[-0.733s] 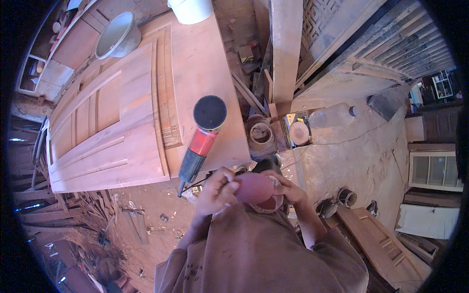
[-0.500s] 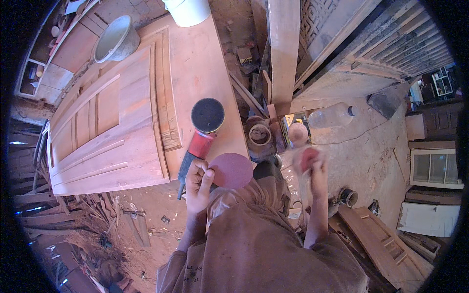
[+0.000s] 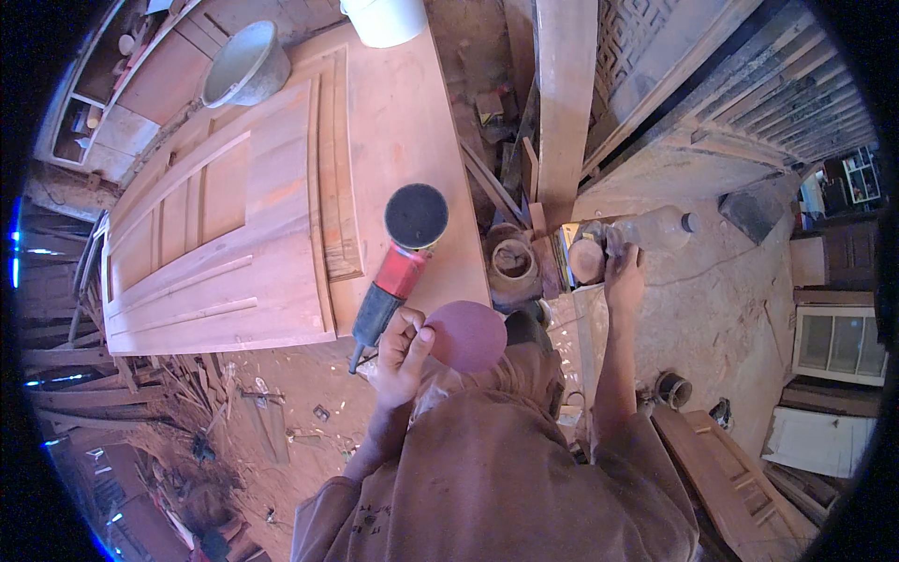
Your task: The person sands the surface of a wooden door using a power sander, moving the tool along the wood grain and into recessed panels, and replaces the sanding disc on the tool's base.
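Observation:
My left hand (image 3: 401,361) pinches a round maroon sanding disc (image 3: 468,337) between thumb and fingers, its face turned up, just above my lap. Beside it, on the wooden door panel (image 3: 405,112), lies a red and black angle grinder (image 3: 401,273), its round dark backing pad (image 3: 417,216) facing up. Farther right, my right hand (image 3: 625,273) reaches forward with its fingers drawn together. It is right beside a round tan object (image 3: 587,261) resting on a yellow-and-dark box. A greyish bit shows at the fingertips; what they hold is too small to make out.
A grey basin (image 3: 248,67) and a white bucket (image 3: 386,21) stand on the door's far part. A dusty clay-coloured pot (image 3: 514,261) sits right of the door's edge. A clear bottle (image 3: 660,228) lies beyond my right hand. Timber leans behind; scraps litter the left floor.
My right hand has moved forward to the round tan object; the blurred red round thing it held no longer shows. My left hand still holds the sanding disc. The whole view has shifted slightly.

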The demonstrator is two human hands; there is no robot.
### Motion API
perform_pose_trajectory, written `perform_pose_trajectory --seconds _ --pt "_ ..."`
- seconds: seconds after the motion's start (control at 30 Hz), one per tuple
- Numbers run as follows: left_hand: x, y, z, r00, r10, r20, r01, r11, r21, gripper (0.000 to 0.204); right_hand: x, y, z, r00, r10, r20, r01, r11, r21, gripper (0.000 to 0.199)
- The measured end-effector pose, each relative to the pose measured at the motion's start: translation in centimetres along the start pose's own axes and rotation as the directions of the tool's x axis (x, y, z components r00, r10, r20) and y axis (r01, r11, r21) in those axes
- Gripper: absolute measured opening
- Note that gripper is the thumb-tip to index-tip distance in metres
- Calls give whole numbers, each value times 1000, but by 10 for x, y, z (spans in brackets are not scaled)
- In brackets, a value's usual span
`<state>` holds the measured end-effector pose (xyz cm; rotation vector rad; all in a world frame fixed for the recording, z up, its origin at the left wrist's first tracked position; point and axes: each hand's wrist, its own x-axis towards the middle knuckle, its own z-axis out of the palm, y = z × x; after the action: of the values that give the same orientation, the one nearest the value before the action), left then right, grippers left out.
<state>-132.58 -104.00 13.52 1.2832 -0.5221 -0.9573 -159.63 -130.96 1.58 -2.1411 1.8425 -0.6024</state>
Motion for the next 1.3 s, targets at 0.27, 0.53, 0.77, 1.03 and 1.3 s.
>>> perform_pose_trajectory --seconds 0.27,0.53,0.77,1.03,1.3 --pt "-4 6 2 998 -40 -50 42 998 51 11 -5 53 26 995 98 14 -97 949 300 28" --pt "11 6 -3 999 20 -50 -16 997 79 11 -29 -63 -44 998 56 22 -60 857 511 19" --pt "25 14 13 1000 9 21 -10 999 50 15 -71 -207 -75 676 -566 472 -117 550 827 38" --pt "49 54 -18 947 315 -53 -245 822 514 67 -37 -249 -34 758 -570 316 15 501 866 30" --pt "40 39 -36 900 436 30 -301 569 766 83 -73 -267 -24 428 -645 633 -541 379 751 19"
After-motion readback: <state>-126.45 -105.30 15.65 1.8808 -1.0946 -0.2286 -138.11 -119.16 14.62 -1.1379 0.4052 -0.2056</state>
